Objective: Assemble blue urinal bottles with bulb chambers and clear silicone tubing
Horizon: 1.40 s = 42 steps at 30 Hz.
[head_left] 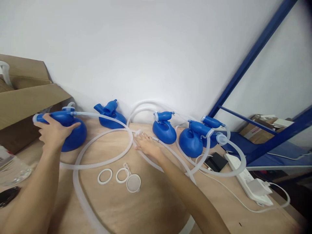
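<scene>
At the left, my left hand (55,131) wraps round the neck of a blue plastic urinal bottle (78,135), which has a translucent hose (97,116) on its neck. My right hand (147,145) lies with fingers stretched out over clear tubing in the middle of the table. A small whitish fitting (138,132) sits by its fingertips. Nearer to me are two white rings, one on the left (98,177) and one on the right (117,176), plus a strapped round cap (133,183). Another blue bottle (113,120), with an uncapped mouth, stands by the wall.
More blue bottles with hoses stand at the right, including one (164,132) near the wall. A power strip (243,177) and a dark phone (216,162) lie beyond them. An open cardboard box (29,97) and a clear plastic container (14,169) are at the left. A blue metal frame (253,52) rises at the right.
</scene>
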{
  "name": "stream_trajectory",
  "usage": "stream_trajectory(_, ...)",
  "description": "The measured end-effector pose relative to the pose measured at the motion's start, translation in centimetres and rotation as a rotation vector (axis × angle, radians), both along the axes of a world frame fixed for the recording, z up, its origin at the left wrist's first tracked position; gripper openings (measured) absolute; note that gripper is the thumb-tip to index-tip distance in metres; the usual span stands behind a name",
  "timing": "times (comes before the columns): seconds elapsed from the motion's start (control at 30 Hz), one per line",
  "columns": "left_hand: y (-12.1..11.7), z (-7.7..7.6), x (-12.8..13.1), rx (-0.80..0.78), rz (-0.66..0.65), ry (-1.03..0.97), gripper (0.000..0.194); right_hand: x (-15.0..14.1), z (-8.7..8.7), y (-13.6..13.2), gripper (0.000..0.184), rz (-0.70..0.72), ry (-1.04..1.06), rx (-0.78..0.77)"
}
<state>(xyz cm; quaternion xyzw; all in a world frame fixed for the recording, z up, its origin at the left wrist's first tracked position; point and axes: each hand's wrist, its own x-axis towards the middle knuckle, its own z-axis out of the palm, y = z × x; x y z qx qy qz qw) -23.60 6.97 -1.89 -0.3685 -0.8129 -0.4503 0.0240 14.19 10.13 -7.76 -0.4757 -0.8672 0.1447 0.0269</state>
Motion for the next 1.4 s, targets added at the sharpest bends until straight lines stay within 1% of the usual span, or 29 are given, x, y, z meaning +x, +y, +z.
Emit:
stream_trajectory(0.07,0.1,-0.6,0.2,-0.155,0.031,-0.029,0.148,1.5,0.9,-0.7,0.061,0.018,0.02,-0.04)
stream_trajectory(0.1,0.1,-0.9,0.2,-0.211,0.059,-0.023,0.149,2.2,1.3,-1.0,0.062,0.039,0.033,-0.074)
stream_trajectory(0.13,0.3,-1.2,0.3,-0.225,0.055,0.001,0.146,3.0,1.8,-1.4,0.064,0.062,0.048,-0.114)
stream_trajectory(0.23,0.7,-1.9,0.4,-0.156,0.046,0.061,0.134,4.9,3.1,-2.4,0.066,0.111,0.109,-0.223)
stream_trajectory(0.3,0.9,-1.7,0.8,-0.105,0.044,0.066,0.128,5.8,3.7,-2.7,0.066,0.1,0.178,-0.235)
stream_trajectory(0.33,0.9,-1.3,1.1,-0.085,0.042,0.073,0.125,6.2,3.9,-2.7,0.065,0.089,0.22,-0.228)
stream_trajectory(0.4,0.6,0.1,2.0,-0.033,0.04,0.125,0.119,6.9,4.1,-2.5,0.065,0.077,0.311,-0.212)
stream_trajectory(0.5,-0.8,3.2,3.9,0.096,0.013,0.253,0.111,7.8,4.4,-2.2,0.062,0.088,0.434,-0.203)
stream_trajectory(0.6,-2.8,6.1,6.6,0.205,-0.03,0.351,0.105,8.4,5.0,-2.2,0.064,0.052,0.574,-0.183)
stream_trajectory(0.67,-4.1,7.0,9.0,0.242,-0.088,0.386,0.104,8.4,5.7,-2.7,0.071,0.032,0.703,-0.167)
stream_trajectory(0.7,-4.6,7.1,10.4,0.254,-0.129,0.399,0.102,8.3,6.2,-3.0,0.076,0.032,0.769,-0.148)
stream_trajectory(0.77,-5.2,6.4,13.2,0.257,-0.243,0.425,0.095,7.7,7.4,-4.0,0.084,0.042,0.879,-0.058)
stream_trajectory(0.83,-5.3,5.0,16.0,0.232,-0.387,0.467,0.084,7.0,8.5,-5.2,0.087,0.042,0.933,0.078)
stream_trajectory(0.9,-5.0,3.3,18.2,0.217,-0.492,0.507,0.074,6.1,9.4,-6.3,0.083,0.009,0.924,0.188)
stream_trajectory(0.97,-4.7,1.7,19.6,0.214,-0.545,0.537,0.07,5.2,9.7,-7.0,0.075,-0.043,0.896,0.213)
stream_trajectory(1.07,-4.3,-0.1,20.6,0.194,-0.593,0.551,0.076,4.0,9.0,-6.8,0.059,-0.072,0.955,0.148)
stream_trajectory(1.2,-4.0,-1.5,21.0,0.145,-0.664,0.499,0.078,3.3,7.2,-5.1,0.036,-0.091,1.096,0.098)
stream_trajectory(1.3,-3.5,-2.3,21.1,0.127,-0.672,0.462,0.075,3.3,6.2,-4.3,0.031,-0.106,1.084,0.151)
stream_trajectory(1.4,-2.8,-2.9,20.9,0.126,-0.649,0.487,0.072,3.3,5.6,-4.0,0.028,-0.088,1.051,0.223)
